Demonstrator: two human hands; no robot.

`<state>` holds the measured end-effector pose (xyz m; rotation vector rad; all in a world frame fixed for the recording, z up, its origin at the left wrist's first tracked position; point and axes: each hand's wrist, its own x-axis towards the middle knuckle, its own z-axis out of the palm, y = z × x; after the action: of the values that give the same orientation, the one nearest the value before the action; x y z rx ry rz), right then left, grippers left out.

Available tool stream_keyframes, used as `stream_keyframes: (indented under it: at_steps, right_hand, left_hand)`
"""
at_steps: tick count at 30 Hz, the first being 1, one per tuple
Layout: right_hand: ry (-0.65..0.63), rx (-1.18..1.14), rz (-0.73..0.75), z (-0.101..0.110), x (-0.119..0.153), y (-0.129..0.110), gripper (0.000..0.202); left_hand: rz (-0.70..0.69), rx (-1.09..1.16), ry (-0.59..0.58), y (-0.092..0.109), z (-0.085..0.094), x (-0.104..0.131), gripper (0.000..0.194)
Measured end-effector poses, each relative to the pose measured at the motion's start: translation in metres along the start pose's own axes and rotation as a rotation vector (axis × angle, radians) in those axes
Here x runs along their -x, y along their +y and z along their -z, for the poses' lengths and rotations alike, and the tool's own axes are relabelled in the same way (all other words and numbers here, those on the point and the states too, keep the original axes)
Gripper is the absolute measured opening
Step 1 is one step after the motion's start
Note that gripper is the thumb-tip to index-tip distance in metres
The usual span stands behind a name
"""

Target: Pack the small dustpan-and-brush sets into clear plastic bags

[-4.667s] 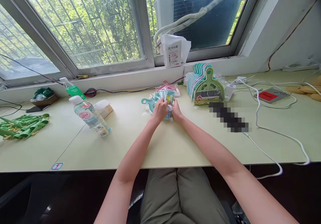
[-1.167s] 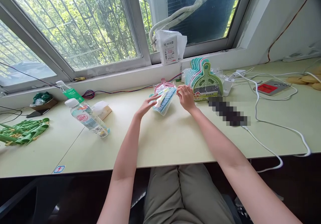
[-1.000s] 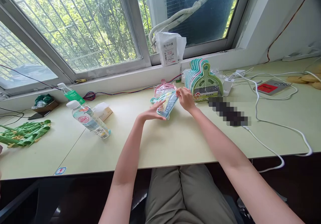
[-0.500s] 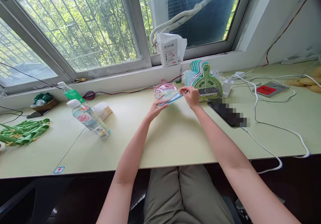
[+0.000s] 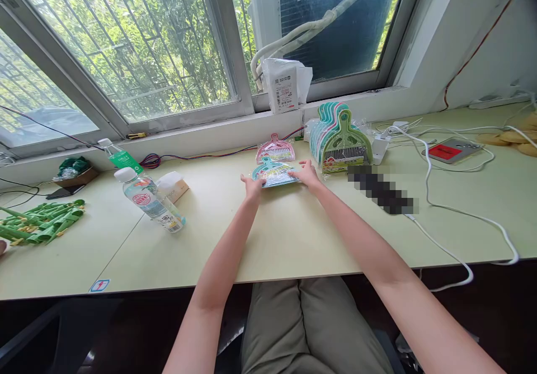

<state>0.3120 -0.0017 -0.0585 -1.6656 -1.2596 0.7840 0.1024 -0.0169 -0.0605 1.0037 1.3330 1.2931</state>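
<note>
Holding: my left hand point(image 5: 253, 187) and right hand point(image 5: 308, 175) pinch both sides of the blue dustpan point(image 5: 277, 177).
Its label point(image 5: 269, 167): I can't read.
Sticker point(image 5: 99, 285): red mark.

The worktop point(image 5: 289, 240) is brightly lit by daylight from the windows point(image 5: 229, 38), where foliage point(image 5: 180, 44) is partly washed out; the space below point(image 5: 138, 335) is sunk in darkness, and a dark patch point(image 5: 381, 191) is pixelated

I'm seeing glossy plastic on the blue dustpan point(image 5: 276, 175) and the pink dustpan point(image 5: 274, 151) on its far side; clear, crinkled film point(image 5: 362, 124) is shining around the dustpan stack point(image 5: 344, 139) at right. The tabletop point(image 5: 289, 240) is looking smooth, the near trousers point(image 5: 277, 329) matt cloth.
</note>
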Motion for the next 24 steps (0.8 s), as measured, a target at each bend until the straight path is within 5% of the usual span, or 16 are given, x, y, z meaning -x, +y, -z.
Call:
stream_keyframes:
  at_steps: [2,5,10,14,16,20,22,24]
  right_hand:
    - [-0.033,-0.05,-0.044,0.0,0.0,-0.002,0.085]
    - [-0.298,-0.227,-0.072,0.002,0.001,-0.004,0.072]
    - [-0.654,-0.464,0.09,0.015,0.012,-0.004,0.062]
    - [-0.777,-0.53,0.26,0.019,0.016,-0.003,0.062]
    - [-0.607,-0.506,0.242,0.009,0.011,-0.001,0.058]
    - [0.067,-0.136,0.096,-0.022,-0.019,-0.002,0.058]
    - [0.189,0.03,0.024,-0.034,-0.042,-0.009,0.058]
    - [0.171,0.098,-0.01,-0.042,-0.065,-0.019,0.058]
  left_hand:
    - [0.143,-0.041,0.051,0.008,0.006,-0.002,0.066]
    - [0.169,-0.072,-0.019,0.025,0.016,0.0,0.044]
    - [-0.263,-0.191,-0.249,0.062,0.022,0.017,0.064]
    - [-0.407,-0.242,-0.338,0.101,0.042,0.005,0.077]
    - [-0.384,-0.278,-0.167,0.114,0.064,-0.017,0.086]
    - [-0.292,-0.784,0.422,0.098,0.11,-0.062,0.116]
    - [-0.201,-0.968,0.604,0.072,0.121,-0.075,0.117]
    - [-0.193,-1.034,0.683,0.045,0.123,-0.081,0.098]
